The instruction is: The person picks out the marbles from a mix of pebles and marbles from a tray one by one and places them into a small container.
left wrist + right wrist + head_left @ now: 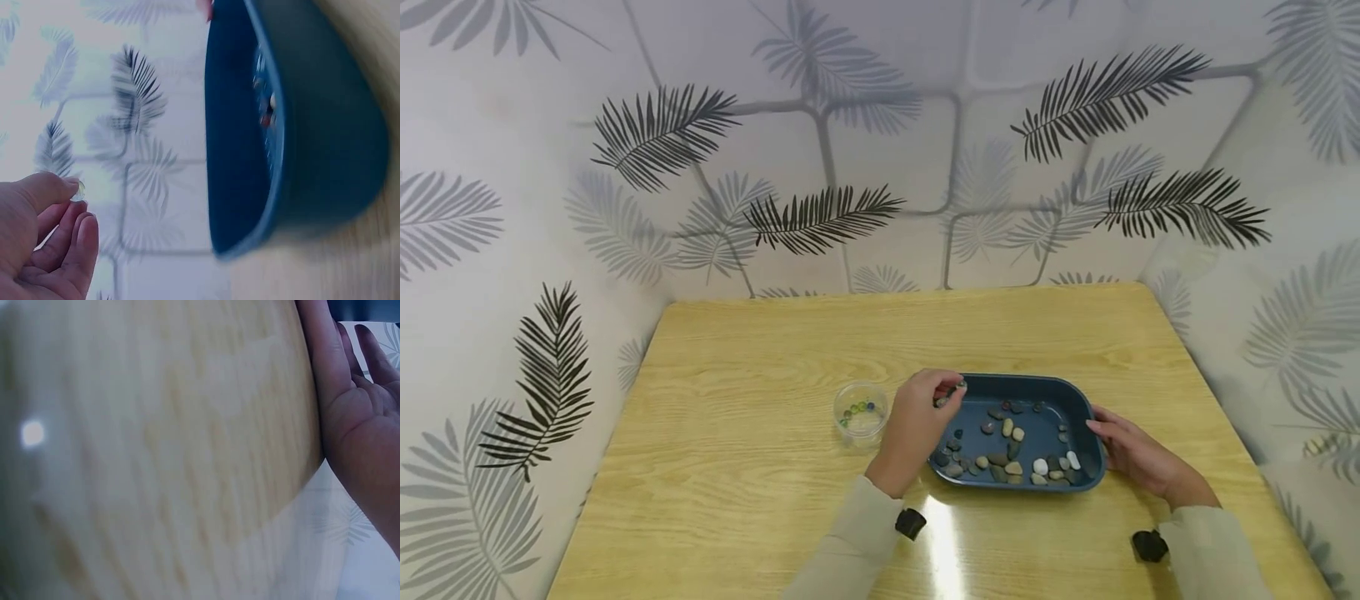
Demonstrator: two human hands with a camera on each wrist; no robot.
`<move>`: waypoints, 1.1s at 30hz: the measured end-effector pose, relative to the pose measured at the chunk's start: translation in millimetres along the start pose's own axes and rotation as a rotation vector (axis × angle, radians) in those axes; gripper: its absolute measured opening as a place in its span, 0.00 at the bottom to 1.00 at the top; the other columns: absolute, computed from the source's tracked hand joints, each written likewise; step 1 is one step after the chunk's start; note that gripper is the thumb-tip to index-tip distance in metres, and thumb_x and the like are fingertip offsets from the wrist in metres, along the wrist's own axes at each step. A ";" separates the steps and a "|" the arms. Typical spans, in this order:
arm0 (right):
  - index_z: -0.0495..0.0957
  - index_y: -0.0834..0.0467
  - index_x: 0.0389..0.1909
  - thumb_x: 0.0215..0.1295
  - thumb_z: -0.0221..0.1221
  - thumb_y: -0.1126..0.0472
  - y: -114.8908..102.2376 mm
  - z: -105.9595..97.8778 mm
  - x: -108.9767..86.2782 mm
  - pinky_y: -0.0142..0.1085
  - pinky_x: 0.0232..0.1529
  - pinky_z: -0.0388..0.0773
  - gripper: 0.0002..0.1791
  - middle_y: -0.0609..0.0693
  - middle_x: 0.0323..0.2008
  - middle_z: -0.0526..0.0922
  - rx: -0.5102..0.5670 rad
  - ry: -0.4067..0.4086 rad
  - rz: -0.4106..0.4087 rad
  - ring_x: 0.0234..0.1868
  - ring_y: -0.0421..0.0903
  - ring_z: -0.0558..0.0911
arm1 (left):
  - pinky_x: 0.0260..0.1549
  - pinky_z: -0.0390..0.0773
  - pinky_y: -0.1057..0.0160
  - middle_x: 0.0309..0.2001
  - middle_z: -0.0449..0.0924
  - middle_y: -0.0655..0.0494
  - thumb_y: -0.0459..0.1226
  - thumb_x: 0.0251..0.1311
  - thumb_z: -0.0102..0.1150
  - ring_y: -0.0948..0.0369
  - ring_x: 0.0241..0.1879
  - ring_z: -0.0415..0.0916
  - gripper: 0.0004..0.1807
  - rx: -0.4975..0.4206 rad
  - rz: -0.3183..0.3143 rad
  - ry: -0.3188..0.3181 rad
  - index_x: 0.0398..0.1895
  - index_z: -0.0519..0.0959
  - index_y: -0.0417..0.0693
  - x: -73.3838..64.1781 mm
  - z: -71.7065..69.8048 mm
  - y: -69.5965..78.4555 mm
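My left hand [917, 425] is over the left end of a dark blue rectangular tub [1041, 431]. Its thumb and finger pinch a small clear, greenish glass marble [79, 191], above the tub's rim. Various pebbles [1013, 468] in brown, grey, black and white lie scattered over the tub's floor. At the tub's right end, my right hand [1138, 454] holds the wall, thumb on the rim and fingers outside. The right wrist view shows that hand [365, 419] low beside the table, with only a corner of the tub in sight.
Left of the tub stands a clear round plastic container [865, 433] with several green and blue marbles [854, 409] inside. Both are on a light wooden table [737, 400]. Leaf-patterned covering [895, 150] rises behind the table and along its sides.
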State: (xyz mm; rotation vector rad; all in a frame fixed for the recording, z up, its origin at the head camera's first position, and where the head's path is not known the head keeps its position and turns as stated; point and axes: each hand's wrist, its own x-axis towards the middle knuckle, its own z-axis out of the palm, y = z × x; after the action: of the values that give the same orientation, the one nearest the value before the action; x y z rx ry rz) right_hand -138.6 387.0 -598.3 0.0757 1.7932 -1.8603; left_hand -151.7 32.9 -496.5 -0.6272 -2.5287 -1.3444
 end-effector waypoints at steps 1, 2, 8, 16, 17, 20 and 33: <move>0.35 0.58 0.68 0.69 0.40 0.53 -0.4 -0.2 0.6 0.43 0.48 0.69 0.34 0.44 0.60 0.57 0.003 -0.004 -0.001 0.52 0.35 0.70 | 0.35 0.71 0.73 0.38 0.75 0.61 0.43 0.57 0.54 0.67 0.36 0.72 0.11 0.018 -0.010 0.018 0.41 0.78 0.50 -0.9 -4.6 -2.3; 0.35 0.58 0.68 0.69 0.40 0.53 -0.8 -0.4 1.2 0.43 0.48 0.69 0.34 0.44 0.60 0.57 0.009 -0.006 -0.001 0.52 0.35 0.70 | 0.35 0.71 0.73 0.37 0.75 0.61 0.43 0.57 0.55 0.66 0.35 0.72 0.11 0.039 -0.021 0.035 0.40 0.78 0.50 -2.0 -9.5 -4.7; 0.36 0.58 0.68 0.68 0.41 0.53 -0.1 -1.3 4.8 0.44 0.47 0.69 0.34 0.42 0.58 0.60 0.018 -0.017 -0.011 0.52 0.37 0.70 | 0.33 0.73 0.68 0.33 0.76 0.56 0.38 0.54 0.58 0.62 0.32 0.74 0.08 0.181 -0.101 0.100 0.37 0.79 0.46 -10.4 -37.3 -22.2; 0.36 0.59 0.68 0.69 0.41 0.54 0.9 -0.4 3.3 0.43 0.46 0.70 0.34 0.38 0.54 0.65 0.018 -0.009 -0.020 0.51 0.38 0.71 | 0.30 0.74 0.67 0.31 0.77 0.52 0.33 0.51 0.60 0.59 0.31 0.76 0.06 0.273 -0.142 0.128 0.33 0.80 0.42 -23.2 -58.0 -38.7; 0.37 0.59 0.68 0.69 0.41 0.54 0.9 -0.5 3.1 0.43 0.46 0.70 0.34 0.38 0.54 0.65 0.019 -0.010 -0.021 0.51 0.38 0.71 | 0.30 0.74 0.67 0.31 0.77 0.52 0.33 0.51 0.60 0.59 0.31 0.75 0.06 0.270 -0.158 0.124 0.33 0.79 0.41 -24.8 -59.3 -39.1; 0.37 0.59 0.68 0.69 0.41 0.54 0.7 -0.8 2.3 0.43 0.46 0.70 0.34 0.38 0.54 0.65 0.012 -0.016 -0.028 0.51 0.38 0.71 | 0.31 0.74 0.65 0.31 0.77 0.52 0.32 0.51 0.60 0.58 0.32 0.74 0.07 0.259 -0.217 0.093 0.34 0.79 0.41 -29.0 -62.6 -39.2; 0.40 0.58 0.68 0.68 0.42 0.52 0.2 -1.2 0.3 0.44 0.47 0.69 0.34 0.41 0.57 0.61 0.004 0.022 -0.001 0.51 0.36 0.70 | 0.31 0.74 0.62 0.33 0.77 0.52 0.33 0.53 0.57 0.58 0.33 0.74 0.08 0.297 -0.351 -0.067 0.35 0.79 0.39 -34.1 -63.1 -45.0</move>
State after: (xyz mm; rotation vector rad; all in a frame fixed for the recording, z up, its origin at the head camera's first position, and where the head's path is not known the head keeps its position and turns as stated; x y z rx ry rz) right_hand -139.2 388.0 -598.7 0.0978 1.8049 -1.8705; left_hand -143.1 -50.7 -507.0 -0.1782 -2.9130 -1.0164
